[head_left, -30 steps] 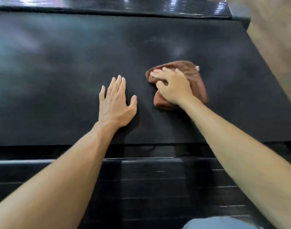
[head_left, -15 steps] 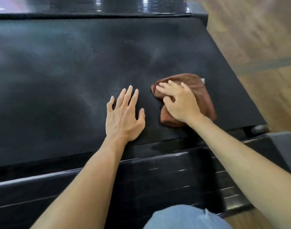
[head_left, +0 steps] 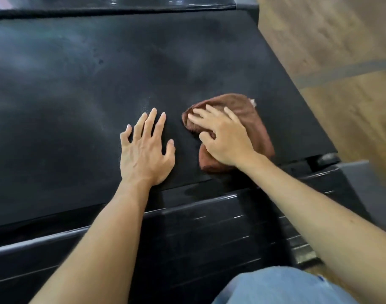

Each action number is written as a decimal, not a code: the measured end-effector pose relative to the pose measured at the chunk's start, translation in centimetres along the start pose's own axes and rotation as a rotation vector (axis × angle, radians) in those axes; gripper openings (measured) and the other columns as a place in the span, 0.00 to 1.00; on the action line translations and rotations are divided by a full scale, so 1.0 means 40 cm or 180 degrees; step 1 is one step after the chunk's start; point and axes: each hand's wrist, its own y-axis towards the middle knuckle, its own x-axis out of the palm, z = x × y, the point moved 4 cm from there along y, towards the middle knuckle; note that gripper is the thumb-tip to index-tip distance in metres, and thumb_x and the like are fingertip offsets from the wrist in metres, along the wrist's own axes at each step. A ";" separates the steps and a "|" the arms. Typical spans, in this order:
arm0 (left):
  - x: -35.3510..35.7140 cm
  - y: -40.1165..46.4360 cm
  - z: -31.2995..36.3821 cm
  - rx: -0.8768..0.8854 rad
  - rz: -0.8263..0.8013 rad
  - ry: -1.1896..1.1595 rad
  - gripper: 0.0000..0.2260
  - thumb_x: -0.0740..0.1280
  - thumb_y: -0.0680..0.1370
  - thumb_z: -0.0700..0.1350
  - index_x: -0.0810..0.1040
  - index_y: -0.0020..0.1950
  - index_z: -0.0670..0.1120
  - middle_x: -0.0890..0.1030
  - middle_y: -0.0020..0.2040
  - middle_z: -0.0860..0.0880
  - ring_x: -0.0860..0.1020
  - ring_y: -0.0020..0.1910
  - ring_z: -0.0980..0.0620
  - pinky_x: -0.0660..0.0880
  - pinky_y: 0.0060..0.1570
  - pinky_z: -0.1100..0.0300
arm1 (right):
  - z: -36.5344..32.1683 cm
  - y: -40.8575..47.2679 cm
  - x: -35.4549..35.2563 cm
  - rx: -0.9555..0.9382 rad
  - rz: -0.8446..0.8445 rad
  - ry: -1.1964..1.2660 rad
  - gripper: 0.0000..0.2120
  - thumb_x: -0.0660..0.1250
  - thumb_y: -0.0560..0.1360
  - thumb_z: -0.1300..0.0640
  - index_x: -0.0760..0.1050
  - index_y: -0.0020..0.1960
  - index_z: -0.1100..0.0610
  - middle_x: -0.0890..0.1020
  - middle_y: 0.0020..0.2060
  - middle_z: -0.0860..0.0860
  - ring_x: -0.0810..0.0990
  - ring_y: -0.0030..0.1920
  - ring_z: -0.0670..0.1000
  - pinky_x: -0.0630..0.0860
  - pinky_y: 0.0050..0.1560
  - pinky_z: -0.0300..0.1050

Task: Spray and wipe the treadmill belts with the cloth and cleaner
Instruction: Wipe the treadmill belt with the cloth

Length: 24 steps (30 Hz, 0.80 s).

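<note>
Your right hand (head_left: pixel 225 139) presses flat on the soft, bunched brown cloth (head_left: pixel 251 119), which looks limp and light, while your released left hand (head_left: pixel 147 150), at its 9 o'clock, braces on the treadmill belt (head_left: pixel 99 84).

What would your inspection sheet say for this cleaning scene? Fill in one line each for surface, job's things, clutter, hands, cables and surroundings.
Surface: black treadmill belt, with faint pale streaks.
Job's things: brown cloth bunched on the belt near its right edge; no cleaner bottle in view.
Clutter: nothing seen.
Hands: left hand flat on the belt, fingers spread, beside the cloth; right hand presses on the cloth, fingers nearly straight.
Cables: nothing seen.
Surroundings: glossy black side rail nearest the person; wooden floor to the right.
</note>
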 end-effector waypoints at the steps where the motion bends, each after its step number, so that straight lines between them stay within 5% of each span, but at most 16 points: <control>1: 0.000 0.001 0.002 0.0012 0.0000 0.0007 0.30 0.52 0.82 0.57 0.53 0.84 0.53 0.51 0.84 0.53 0.49 0.83 0.52 0.49 0.79 0.45 | 0.004 -0.062 -0.001 -0.0093 -0.0046 0.0101 0.29 0.57 0.76 0.53 0.72 0.75 0.41 0.70 0.76 0.40 0.62 0.79 0.44 0.49 0.81 0.53; 8: 0.007 0.001 -0.002 0.0027 0.0037 0.0034 0.29 0.53 0.82 0.57 0.55 0.83 0.52 0.53 0.84 0.53 0.51 0.82 0.51 0.50 0.78 0.44 | 0.255 0.058 -0.101 0.1494 0.0646 -0.0426 0.25 0.53 0.82 0.55 0.69 0.78 0.47 0.68 0.78 0.48 0.63 0.79 0.55 0.51 0.79 0.65; 12: 0.005 -0.001 -0.002 0.0053 0.0058 0.0008 0.30 0.52 0.81 0.58 0.55 0.83 0.52 0.54 0.83 0.52 0.52 0.82 0.51 0.50 0.78 0.44 | 0.105 0.105 -0.048 0.0502 0.0268 -0.0555 0.27 0.52 0.78 0.56 0.73 0.75 0.50 0.74 0.74 0.50 0.69 0.74 0.56 0.59 0.74 0.62; 15: -0.001 0.001 0.002 0.0025 0.0047 -0.0006 0.31 0.49 0.79 0.60 0.56 0.83 0.53 0.54 0.83 0.53 0.52 0.82 0.51 0.51 0.78 0.44 | 0.048 -0.076 -0.015 -0.0048 -0.0059 -0.0170 0.29 0.54 0.76 0.57 0.74 0.75 0.46 0.73 0.75 0.44 0.66 0.78 0.50 0.55 0.79 0.60; 21: -0.001 0.005 0.001 0.0032 0.0047 0.0005 0.32 0.47 0.78 0.61 0.56 0.83 0.53 0.55 0.83 0.53 0.52 0.82 0.52 0.51 0.77 0.45 | 0.269 0.023 -0.110 0.1591 0.0543 -0.0434 0.27 0.49 0.82 0.54 0.67 0.79 0.46 0.67 0.79 0.47 0.61 0.80 0.55 0.50 0.79 0.67; 24: -0.002 0.005 0.004 0.0038 0.0051 -0.0031 0.32 0.47 0.78 0.61 0.57 0.82 0.53 0.55 0.83 0.53 0.52 0.82 0.52 0.51 0.77 0.45 | 0.190 0.135 -0.081 0.1239 0.0261 -0.0411 0.27 0.49 0.83 0.55 0.62 0.81 0.45 0.62 0.81 0.46 0.57 0.81 0.54 0.48 0.80 0.64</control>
